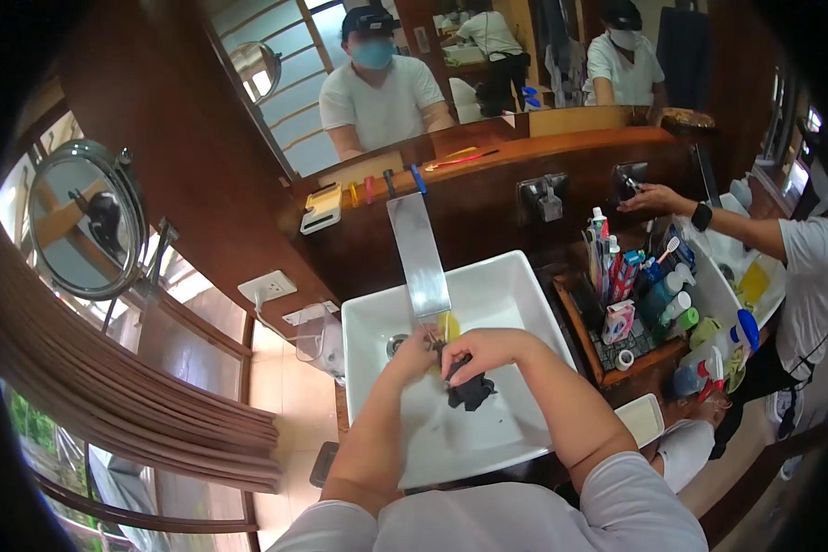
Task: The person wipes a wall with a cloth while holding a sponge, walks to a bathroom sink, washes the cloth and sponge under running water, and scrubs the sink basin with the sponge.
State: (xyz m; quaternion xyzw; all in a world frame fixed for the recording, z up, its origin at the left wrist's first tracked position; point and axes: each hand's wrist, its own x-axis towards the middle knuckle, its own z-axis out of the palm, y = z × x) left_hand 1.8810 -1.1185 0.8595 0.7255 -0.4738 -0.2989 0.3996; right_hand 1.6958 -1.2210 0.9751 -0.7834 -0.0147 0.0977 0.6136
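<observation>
A wet-looking dark cloth [472, 394] is pinched in the closed fingers of the right hand [480, 350] just off the centre of the white washbasin [534, 304], towards 5 o'clock, while the left hand [416, 353] is held beside it towards 10 o'clock with fingers bent (whether anything is gripped there cannot be told). A flat metal spout [418, 253] is mounted at 11 o'clock, and a wooden toiletry tray [563, 293] is set at 2 o'clock, beyond the basin's rim.
</observation>
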